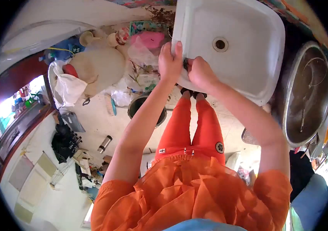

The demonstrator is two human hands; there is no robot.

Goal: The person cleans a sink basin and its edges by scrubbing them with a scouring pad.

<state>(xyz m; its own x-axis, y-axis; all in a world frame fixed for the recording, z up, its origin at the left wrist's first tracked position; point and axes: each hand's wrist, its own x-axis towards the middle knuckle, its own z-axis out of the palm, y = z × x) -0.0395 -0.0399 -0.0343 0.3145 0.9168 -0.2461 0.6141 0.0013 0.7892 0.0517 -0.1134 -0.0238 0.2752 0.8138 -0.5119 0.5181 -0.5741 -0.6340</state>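
A white sink basin [244, 50] with a round drain hole takes up the top of the view. At its near left corner, my left hand [169, 63] is closed with the thumb pointing up, right by the rim. My right hand [202, 73] is closed beside it, over the same edge of the basin. A small dark thing [187, 64] shows between the two hands, at the fingers of the right one; its kind is not clear. What the left fingers hold, if anything, is hidden.
Left of the sink lie a pink cloth-like item [148, 39] and clear plastic bags [121, 96]. A dark bucket [160, 117] stands on the floor below. Further left is a white cloth [71, 88]. A large metal basin [306, 96] leans at the right.
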